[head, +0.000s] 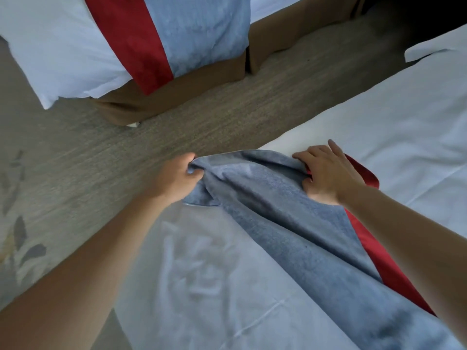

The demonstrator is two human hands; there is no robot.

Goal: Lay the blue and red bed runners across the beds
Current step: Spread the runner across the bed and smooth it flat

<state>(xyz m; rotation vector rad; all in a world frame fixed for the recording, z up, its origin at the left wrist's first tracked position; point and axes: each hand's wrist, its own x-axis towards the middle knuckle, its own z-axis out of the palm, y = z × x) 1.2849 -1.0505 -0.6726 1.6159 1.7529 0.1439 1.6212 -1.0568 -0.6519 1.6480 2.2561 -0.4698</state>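
Note:
A blue and red bed runner (285,223) lies crumpled across the near bed (379,127), its blue side up and a red strip showing along its right edge. My left hand (177,178) pinches the runner's left corner at the bed's edge. My right hand (326,173) grips the bunched end of the same runner where blue meets red. On the far bed (50,59) a second blue and red runner (174,34) lies flat across the white cover and hangs over the side.
A strip of grey-brown carpet (227,104) runs between the two beds. The far bed has a brown skirt (177,94). A white pillow corner (434,49) shows at the upper right. Dark leaf patterns mark the carpet at the left.

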